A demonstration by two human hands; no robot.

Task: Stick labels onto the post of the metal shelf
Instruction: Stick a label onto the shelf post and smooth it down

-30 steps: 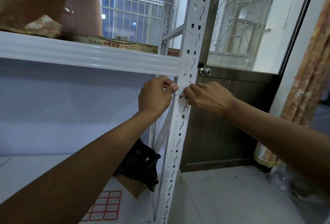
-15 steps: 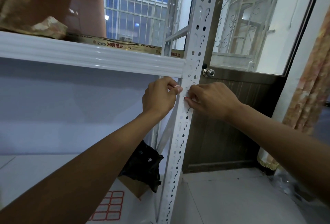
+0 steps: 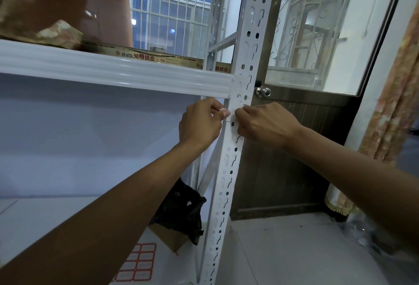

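Observation:
A white perforated metal post [image 3: 229, 171] runs up the middle of the head view, joined to a white shelf beam [image 3: 113, 73]. Just below that joint a small white label [image 3: 231, 118] lies against the post's face, mostly hidden by fingers. My left hand [image 3: 200, 123] pinches its left edge with thumb and forefinger. From the right side, my right hand [image 3: 265, 123] presses its fingertips onto the label. A sheet of red-bordered labels [image 3: 138, 262] lies on the lower shelf at the bottom.
A cardboard box under a black plastic bag [image 3: 181, 212] sits on the lower shelf behind the post. A brown door with a metal knob [image 3: 263, 91] stands close behind the post. A patterned curtain [image 3: 396, 94] hangs at right. Pale floor tiles [image 3: 294, 250] spread at lower right.
Both hands stay at the same spot on the post. The right fingertips have closed in over the label and the red edge seen earlier is covered. The view has shifted slightly.

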